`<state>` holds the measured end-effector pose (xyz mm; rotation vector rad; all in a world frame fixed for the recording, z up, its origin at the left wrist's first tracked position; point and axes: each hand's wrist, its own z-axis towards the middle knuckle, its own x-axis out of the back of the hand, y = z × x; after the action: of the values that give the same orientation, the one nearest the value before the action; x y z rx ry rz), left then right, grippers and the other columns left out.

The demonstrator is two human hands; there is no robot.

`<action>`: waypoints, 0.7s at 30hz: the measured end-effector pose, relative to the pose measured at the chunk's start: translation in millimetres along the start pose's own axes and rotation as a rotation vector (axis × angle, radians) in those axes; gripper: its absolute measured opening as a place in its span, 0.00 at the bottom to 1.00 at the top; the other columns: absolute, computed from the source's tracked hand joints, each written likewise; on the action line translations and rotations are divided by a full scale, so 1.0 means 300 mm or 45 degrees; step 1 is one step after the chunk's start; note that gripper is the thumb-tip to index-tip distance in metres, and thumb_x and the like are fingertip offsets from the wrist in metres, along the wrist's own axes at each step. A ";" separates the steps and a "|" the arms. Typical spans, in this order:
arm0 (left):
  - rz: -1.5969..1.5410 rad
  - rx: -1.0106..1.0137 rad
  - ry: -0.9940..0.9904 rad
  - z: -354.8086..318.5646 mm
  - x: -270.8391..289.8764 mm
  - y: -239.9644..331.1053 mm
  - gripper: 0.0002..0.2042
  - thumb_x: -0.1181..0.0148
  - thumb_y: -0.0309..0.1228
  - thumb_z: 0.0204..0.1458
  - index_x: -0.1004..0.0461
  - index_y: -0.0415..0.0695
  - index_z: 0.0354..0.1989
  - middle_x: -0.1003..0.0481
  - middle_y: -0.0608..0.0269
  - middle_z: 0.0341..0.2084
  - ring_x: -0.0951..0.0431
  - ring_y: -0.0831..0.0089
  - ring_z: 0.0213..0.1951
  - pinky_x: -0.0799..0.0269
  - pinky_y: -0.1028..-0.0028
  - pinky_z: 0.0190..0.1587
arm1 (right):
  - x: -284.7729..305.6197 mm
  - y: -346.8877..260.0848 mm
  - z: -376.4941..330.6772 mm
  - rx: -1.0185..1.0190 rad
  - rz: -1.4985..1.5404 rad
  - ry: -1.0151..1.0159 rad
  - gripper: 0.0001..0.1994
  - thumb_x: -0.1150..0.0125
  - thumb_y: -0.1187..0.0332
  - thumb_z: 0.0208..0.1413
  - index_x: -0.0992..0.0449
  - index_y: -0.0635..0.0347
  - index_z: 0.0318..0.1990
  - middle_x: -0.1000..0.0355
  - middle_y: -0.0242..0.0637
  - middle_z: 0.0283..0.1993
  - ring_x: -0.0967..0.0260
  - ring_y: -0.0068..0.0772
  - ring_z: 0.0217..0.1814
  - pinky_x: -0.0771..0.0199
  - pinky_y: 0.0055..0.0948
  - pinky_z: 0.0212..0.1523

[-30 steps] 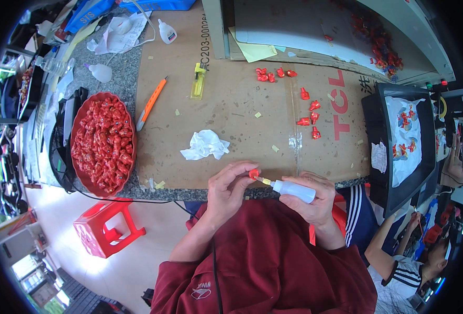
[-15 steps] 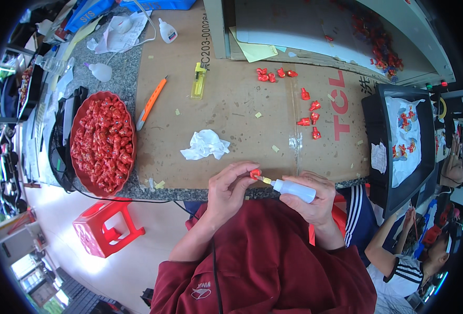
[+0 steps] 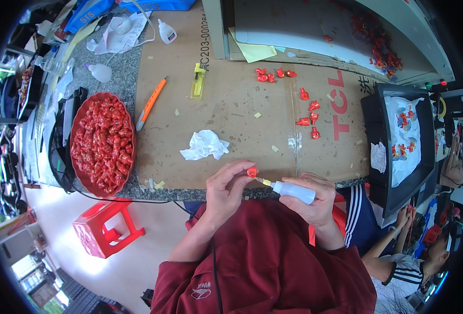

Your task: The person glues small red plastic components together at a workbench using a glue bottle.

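Pinched in the fingertips of my left hand (image 3: 227,187) is a small red figurine part (image 3: 252,172). My right hand (image 3: 315,198) is wrapped round a white squeeze bottle (image 3: 296,192), whose yellow-collared tip (image 3: 265,182) points left at the part. I cannot tell whether the tip touches it. Beyond my hands lies a crumpled white tissue (image 3: 205,144) on the cardboard sheet (image 3: 231,110). Several loose red parts (image 3: 313,119) stand to the right, and another cluster of red parts (image 3: 270,75) lies further back.
A red scalloped bowl (image 3: 74,157) full of red parts is at left. An orange cutter (image 3: 152,102) and a yellow lighter (image 3: 198,82) lie on the cardboard. The black tray (image 3: 379,112) stands right, near another person (image 3: 399,261). A red stool (image 3: 92,230) is on the floor.
My left hand has shifted slightly left with the red part, which now sits turned differently in the fingers. A wider gap shows between the part and the bottle. My right hand stays nearly still.
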<state>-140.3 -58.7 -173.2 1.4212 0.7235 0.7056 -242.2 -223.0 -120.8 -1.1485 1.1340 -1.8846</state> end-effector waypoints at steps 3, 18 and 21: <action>-0.063 0.067 0.045 0.000 -0.001 -0.001 0.11 0.46 0.14 0.48 0.27 0.36 0.41 0.27 0.56 0.37 0.24 0.73 0.37 0.27 0.78 0.40 | 0.001 0.000 0.000 0.023 -0.003 0.017 0.17 0.29 0.74 0.34 0.23 0.67 0.36 0.26 0.36 0.24 0.35 0.25 0.18 0.38 0.22 0.20; -0.015 0.029 0.035 0.000 0.001 0.003 0.10 0.48 0.15 0.51 0.29 0.33 0.42 0.27 0.57 0.35 0.23 0.71 0.38 0.25 0.77 0.40 | 0.006 -0.008 -0.005 -0.062 -0.004 0.021 0.17 0.29 0.69 0.36 0.23 0.70 0.34 0.27 0.38 0.23 0.34 0.28 0.20 0.37 0.23 0.22; -0.014 0.027 0.042 -0.001 0.000 -0.003 0.10 0.48 0.16 0.51 0.29 0.33 0.41 0.27 0.57 0.35 0.23 0.71 0.37 0.25 0.77 0.39 | 0.003 -0.011 -0.003 -0.068 0.015 0.034 0.17 0.30 0.69 0.36 0.23 0.71 0.34 0.27 0.38 0.23 0.34 0.28 0.20 0.38 0.23 0.22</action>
<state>-140.5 -58.4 -174.0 1.4267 0.7660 0.7157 -243.6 -222.1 -117.8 -1.1461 1.2105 -1.8761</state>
